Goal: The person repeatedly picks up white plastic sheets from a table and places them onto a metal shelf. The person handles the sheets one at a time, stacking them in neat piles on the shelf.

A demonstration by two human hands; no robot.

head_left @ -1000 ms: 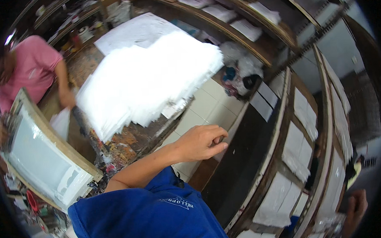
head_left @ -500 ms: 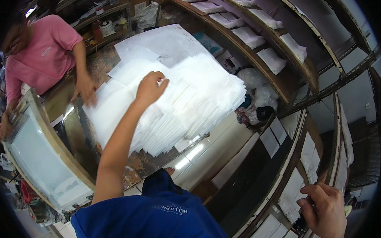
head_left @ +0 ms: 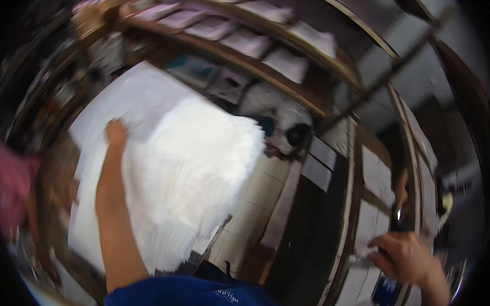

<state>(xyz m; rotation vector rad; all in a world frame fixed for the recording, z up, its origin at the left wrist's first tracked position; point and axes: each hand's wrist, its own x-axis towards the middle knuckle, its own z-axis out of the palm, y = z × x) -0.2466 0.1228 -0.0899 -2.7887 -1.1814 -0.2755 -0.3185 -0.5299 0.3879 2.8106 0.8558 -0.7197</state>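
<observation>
My left arm reaches over a broad pile of overlapping white sheets [head_left: 164, 173]. At the far part of the pile, next to a greyer sheet [head_left: 138, 97], is my left hand [head_left: 115, 132]; blur hides how its fingers are set. My right hand [head_left: 405, 258] is out to the right by a rack, in front of white sheets [head_left: 370, 224] lying on its shelves. Its thumb and fingers are curled together, with a pale bit at the tips that I cannot make out.
At the left edge a person in a pink shirt [head_left: 8, 185] stands by the worktable. Shelves with white bundles [head_left: 285, 64] run along the back. Clear plastic bags [head_left: 276, 105] sit below them. A tiled floor [head_left: 257, 190] lies between pile and rack.
The view has swung right, so the pile and the person sit farther left. My left hand has moved toward the pile's far left part. My right hand's fingers have closed up near the rack.
</observation>
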